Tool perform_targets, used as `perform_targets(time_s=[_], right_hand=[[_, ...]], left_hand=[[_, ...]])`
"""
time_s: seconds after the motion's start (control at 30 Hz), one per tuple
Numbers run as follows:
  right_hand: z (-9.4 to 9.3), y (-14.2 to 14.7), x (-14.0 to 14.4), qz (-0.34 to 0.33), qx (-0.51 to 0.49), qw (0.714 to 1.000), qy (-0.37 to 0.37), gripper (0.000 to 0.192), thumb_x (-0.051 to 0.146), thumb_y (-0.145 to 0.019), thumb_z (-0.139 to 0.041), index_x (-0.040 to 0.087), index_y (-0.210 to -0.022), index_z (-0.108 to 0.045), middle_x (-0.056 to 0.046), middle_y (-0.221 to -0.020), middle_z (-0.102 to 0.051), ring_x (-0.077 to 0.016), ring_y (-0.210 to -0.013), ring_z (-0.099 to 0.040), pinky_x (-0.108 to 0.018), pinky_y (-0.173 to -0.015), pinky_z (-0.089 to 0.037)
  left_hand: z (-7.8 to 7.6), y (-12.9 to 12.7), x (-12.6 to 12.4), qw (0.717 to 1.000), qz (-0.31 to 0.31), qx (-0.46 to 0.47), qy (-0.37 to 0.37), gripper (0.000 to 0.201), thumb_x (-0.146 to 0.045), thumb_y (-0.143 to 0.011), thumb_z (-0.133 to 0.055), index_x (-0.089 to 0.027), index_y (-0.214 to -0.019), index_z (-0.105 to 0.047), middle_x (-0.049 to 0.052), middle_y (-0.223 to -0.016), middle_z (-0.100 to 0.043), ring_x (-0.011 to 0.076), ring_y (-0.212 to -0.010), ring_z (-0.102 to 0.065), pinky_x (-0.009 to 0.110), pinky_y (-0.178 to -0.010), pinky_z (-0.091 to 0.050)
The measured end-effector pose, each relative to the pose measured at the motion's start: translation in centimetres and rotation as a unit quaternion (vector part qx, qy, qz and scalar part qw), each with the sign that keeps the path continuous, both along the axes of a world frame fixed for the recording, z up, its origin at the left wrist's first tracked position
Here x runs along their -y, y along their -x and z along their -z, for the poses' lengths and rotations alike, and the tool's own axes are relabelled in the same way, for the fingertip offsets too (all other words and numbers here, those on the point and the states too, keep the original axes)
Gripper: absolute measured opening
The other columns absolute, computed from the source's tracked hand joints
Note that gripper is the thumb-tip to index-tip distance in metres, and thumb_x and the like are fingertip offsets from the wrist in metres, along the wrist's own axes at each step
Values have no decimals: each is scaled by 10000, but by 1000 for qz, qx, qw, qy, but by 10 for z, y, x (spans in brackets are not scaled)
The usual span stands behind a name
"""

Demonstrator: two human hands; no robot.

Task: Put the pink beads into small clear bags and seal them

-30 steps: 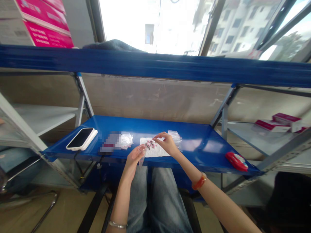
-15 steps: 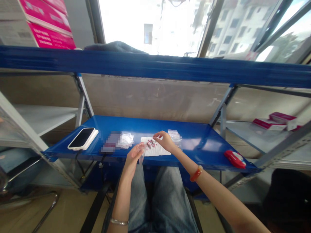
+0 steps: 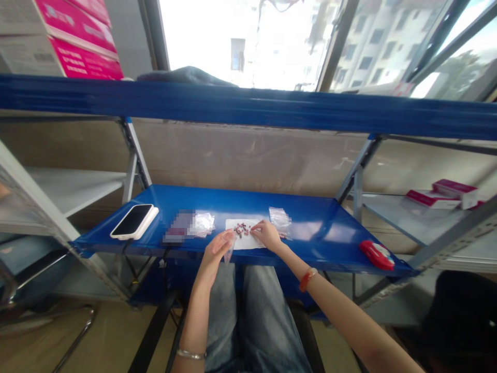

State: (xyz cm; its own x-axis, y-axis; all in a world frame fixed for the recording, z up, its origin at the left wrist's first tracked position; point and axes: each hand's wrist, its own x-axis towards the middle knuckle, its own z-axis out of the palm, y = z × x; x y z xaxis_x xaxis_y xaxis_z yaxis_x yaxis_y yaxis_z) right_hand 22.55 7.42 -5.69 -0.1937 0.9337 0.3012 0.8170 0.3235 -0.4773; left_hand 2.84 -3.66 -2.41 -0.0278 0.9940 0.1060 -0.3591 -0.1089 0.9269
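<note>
Small dark and pink pieces (image 3: 242, 229), too small to name surely, lie in a loose pile on a white sheet (image 3: 248, 243) near the table's front edge. At the sheet's left, my left hand (image 3: 218, 244) is closed on a clear plastic bag (image 3: 229, 254) that hangs below the fingers. My right hand (image 3: 267, 234) reaches in from the right, thumb and fingertips pinched at the right side of the pile. What the pinch holds, if anything, is too small to see. Behind this hand lies a stack of clear bags (image 3: 279, 216).
More clear plastic bags (image 3: 204, 224) lie left of the sheet, beside a blurred-out patch. A phone in a white case (image 3: 134, 221) is on the left of the blue table (image 3: 310, 207); a red object (image 3: 376, 255) is at the right. A blue beam (image 3: 248, 106) spans above.
My right hand has come down and towards me to the right side of the pile. My left hand stays by the sheet's left side with the bag.
</note>
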Motion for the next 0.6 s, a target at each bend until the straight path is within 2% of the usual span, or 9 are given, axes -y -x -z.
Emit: perform_targets(time_s=[0.1, 0.2, 0.4, 0.47, 0.53, 0.6], right_hand=[[-1, 0, 0, -3, -16, 1000, -3, 114, 242, -746, -642, 198, -791, -737, -70, -874, -641, -181, -790, -582, -301, -775, -436], [-16, 2, 6, -7, -61, 998, -28, 106, 260, -749, -645, 186, -763, -720, -68, -829, -636, -178, -751, -572, -309, -732, -442], [-83, 20, 36, -92, -162, 978, -92, 144, 327, -768, -631, 207, -784, -709, -56, -858, -654, -188, -874, -571, -310, -764, -426], [-99, 29, 49, -118, -175, 973, -92, 127, 315, -757, -645, 208, -780, -708, -50, -860, -655, -181, -876, -571, -302, -765, -426], [-104, 38, 61, -160, -159, 971, -77, 97, 290, -746, -658, 211, -767, -711, -40, -847, -657, -169, -851, -572, -291, -757, -427], [-100, 43, 67, -210, -135, 967, -54, 91, 277, -749, -656, 215, -770, -718, -32, -817, -657, -157, -816, -575, -278, -746, -430]], left_hand=[[-1, -1, 1, 1000, 7, 2, 0, 523, -381, -622, -752, -146, -1071, -626, 146, -1177, -628, 291, -1180, -515, 391, -1031, -347], [-2, -2, 1, 1000, 6, -2, 3, 526, -385, -618, -756, -148, -1070, -628, 148, -1171, -631, 298, -1187, -508, 402, -1031, -347], [-5, -3, 2, 1000, 9, 1, 7, 547, -366, -591, -778, -147, -1070, -632, 145, -1145, -645, 302, -1163, -527, 400, -1008, -369], [-5, -4, 2, 1000, 11, 1, 4, 545, -362, -599, -773, -151, -1080, -630, 138, -1144, -647, 300, -1159, -529, 400, -1008, -368], [-4, -4, 1, 1000, 9, 0, 2, 543, -359, -602, -771, -153, -1084, -629, 135, -1138, -650, 304, -1155, -531, 406, -1005, -369], [-4, -4, 1, 1000, 6, 1, -5, 539, -356, -605, -767, -151, -1083, -627, 134, -1135, -650, 308, -1150, -533, 415, -1002, -370]])
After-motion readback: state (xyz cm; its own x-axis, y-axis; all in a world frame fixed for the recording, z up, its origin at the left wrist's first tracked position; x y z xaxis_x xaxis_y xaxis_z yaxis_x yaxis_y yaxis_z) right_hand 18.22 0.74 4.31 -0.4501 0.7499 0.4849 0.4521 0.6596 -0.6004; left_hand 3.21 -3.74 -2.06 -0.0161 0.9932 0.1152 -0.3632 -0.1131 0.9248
